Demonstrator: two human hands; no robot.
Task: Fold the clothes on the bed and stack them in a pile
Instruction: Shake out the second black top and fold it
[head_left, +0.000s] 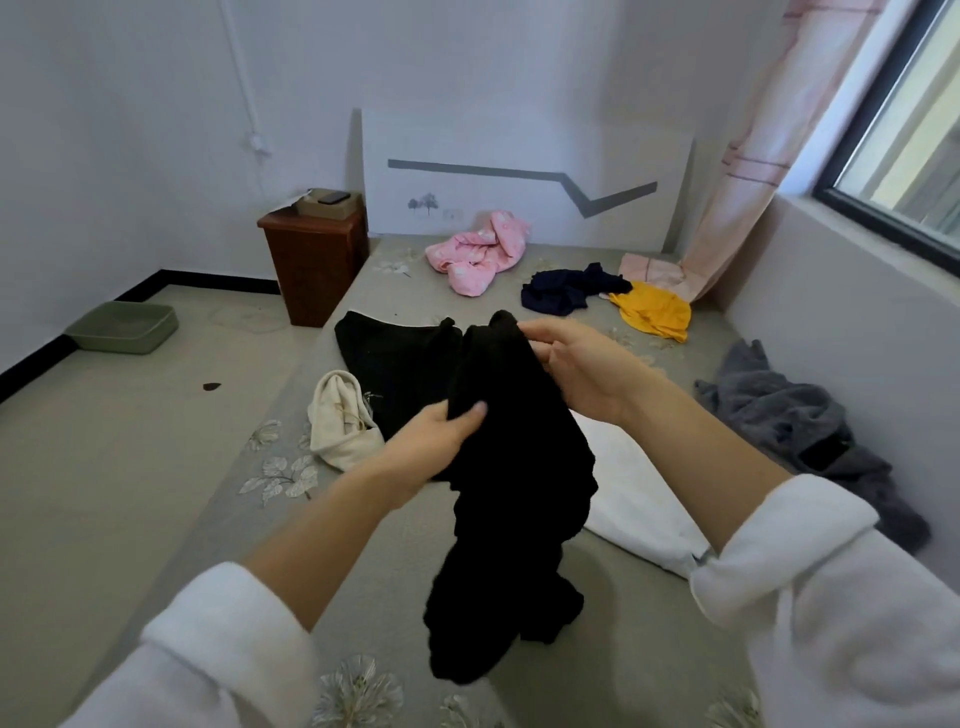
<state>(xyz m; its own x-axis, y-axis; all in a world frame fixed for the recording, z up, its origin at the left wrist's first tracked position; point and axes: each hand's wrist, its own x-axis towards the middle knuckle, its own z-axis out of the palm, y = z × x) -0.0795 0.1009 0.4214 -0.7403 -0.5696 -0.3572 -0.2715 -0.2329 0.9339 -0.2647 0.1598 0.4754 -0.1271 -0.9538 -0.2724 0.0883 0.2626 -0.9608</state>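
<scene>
Both hands hold a soft black cloth garment (511, 467) up over the grey flowered bed (363, 545). The left hand (436, 439) grips its side. The right hand (582, 371) pinches its top edge. Its bottom end touches the bed.

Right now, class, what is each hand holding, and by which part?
One black garment: the left hand grips its bunched side, the right hand pinches its top edge.

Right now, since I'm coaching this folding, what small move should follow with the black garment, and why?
Probably shake it open by its top edge: the black garment hangs bunched, lower end crumpled on the bed, left hand gripping its side, right hand pinching the top.
</scene>
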